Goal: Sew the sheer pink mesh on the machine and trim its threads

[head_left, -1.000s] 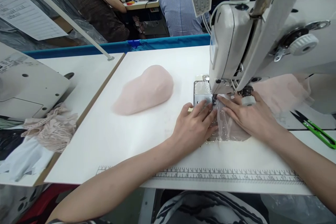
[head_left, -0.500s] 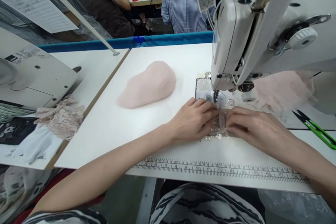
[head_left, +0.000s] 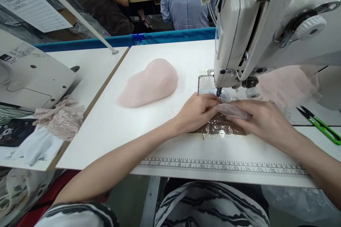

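A small pale pink sheer fabric piece is stretched between my hands just in front of the sewing machine's presser foot. My left hand pinches its left end, close to the needle plate. At the other end, my right hand has its thumb and fingers closed on the fabric. Beneath both hands lies a shiny tape-covered brown patch on the table. The white sewing machine stands over the work. To the left, a larger pale pink fabric piece lies flat.
Green-handled thread snips lie at the right, near more sheer pink fabric. A printed ruler runs along the table's front edge. Bundled pink strips sit at left beside another machine. Two people sit beyond the blue edge.
The small fabric piece has been lifted and turned sideways between my hands, uncovering the brown patch. My right hand has shifted slightly up. The view has moved a little.
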